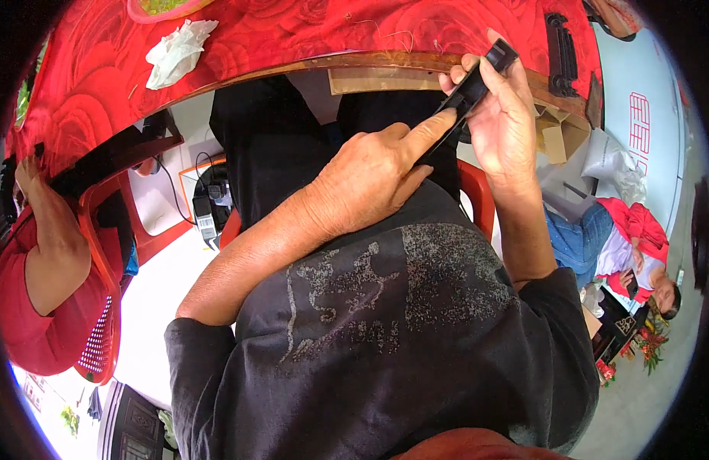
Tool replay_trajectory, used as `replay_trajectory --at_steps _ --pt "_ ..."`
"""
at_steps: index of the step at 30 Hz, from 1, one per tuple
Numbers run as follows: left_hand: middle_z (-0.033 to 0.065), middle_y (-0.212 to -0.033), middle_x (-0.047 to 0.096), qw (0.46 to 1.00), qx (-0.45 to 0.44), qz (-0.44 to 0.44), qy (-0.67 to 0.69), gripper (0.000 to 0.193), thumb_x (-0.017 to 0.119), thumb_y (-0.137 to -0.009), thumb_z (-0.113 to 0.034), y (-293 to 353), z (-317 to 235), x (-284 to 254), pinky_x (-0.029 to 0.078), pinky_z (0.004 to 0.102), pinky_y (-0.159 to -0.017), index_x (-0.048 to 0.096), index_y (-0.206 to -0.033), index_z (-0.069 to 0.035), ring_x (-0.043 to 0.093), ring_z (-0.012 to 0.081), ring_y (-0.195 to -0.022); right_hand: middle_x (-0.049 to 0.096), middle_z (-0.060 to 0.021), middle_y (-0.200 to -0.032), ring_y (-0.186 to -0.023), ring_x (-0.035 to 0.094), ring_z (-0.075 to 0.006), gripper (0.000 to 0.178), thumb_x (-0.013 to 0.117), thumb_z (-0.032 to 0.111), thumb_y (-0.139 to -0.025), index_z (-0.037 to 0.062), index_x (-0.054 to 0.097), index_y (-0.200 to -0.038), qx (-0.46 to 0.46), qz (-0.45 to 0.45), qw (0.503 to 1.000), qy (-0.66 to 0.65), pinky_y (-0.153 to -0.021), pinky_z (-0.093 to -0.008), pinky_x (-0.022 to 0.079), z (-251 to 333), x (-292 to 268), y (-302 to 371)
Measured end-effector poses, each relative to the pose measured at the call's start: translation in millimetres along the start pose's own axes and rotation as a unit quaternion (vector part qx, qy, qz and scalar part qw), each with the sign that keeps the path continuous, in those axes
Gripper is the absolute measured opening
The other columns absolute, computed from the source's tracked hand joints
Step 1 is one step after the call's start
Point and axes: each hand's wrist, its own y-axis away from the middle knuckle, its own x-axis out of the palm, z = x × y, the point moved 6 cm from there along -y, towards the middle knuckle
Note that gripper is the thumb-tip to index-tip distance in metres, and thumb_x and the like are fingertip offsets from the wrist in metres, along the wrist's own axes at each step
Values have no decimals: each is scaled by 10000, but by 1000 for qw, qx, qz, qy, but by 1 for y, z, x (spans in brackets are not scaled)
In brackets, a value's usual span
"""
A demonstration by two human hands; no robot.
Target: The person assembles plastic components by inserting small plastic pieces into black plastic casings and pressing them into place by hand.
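A long, narrow black plastic part (471, 93) is held at a slant in front of me, just over the table's near edge. Its upper end rests in my right hand (506, 126), whose thumb and fingers close around it. My left hand (374, 169) grips the lower end, the index finger laid along its face and the thumb below. That lower end is partly hidden by my left fingers. A similar black part (561, 55) lies on the table to the right of my right hand.
A red rose-patterned cloth (293, 31) covers the table. Crumpled white tissue (178, 54) lies at left, near a pink-rimmed bowl (167, 9). Someone in red sits at left on a red plastic chair (101, 307). Another person (638, 245) sits far right. An open carton (561, 138) stands below the table.
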Motion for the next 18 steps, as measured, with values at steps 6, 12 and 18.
replay_trajectory --at_steps 6,12,18 --pt "200 -966 649 987 12 -100 129 527 704 -825 -55 9 1 -12 538 370 -740 419 -1267 -27 678 311 -839 558 -130 -1019 -939 587 -223 446 532 101 -970 40 371 -1382 15 -3 1000 14 -967 -481 501 -1 -6 -1" --pt "76 -952 631 932 -153 -31 327 435 636 -910 -111 10 22 -1 489 278 -763 444 -1284 3 584 111 -859 561 -125 -1008 -932 592 -215 438 537 108 -972 35 375 -1373 7 -5 999 35 -952 -478 513 2 -8 1" --pt "18 -902 598 924 -139 -9 357 270 558 -961 -138 5 28 10 465 254 -765 564 -1177 24 540 71 -834 566 -120 -998 -917 599 -207 442 546 91 -967 22 381 -1371 -36 2 997 70 -919 -465 534 12 1 5"
